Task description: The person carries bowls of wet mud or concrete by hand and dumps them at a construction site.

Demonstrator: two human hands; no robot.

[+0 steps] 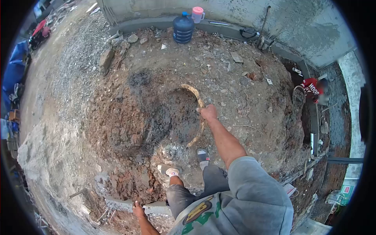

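while the right hand [208, 112] is closed around a curved yellowish rim [197, 96] to the right of the dirt heap [119, 125], the left hand [138, 210] hangs half-curled before this heap, its hold i cannot tell; beyond the heap stands a blue bottle [183, 30].

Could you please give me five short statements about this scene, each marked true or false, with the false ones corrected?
1. The right grip is closed on a curved tan piece. True.
2. The curved tan piece is held two-handed. False: only the right grip holds it; the left grip is apart from it.
3. A blue bottle and a pink-lidded jug stand near a wall. True.
4. The blue bottle's cap is red. False: it is blue.
5. Another person wearing red is at the right side of the picture. True.
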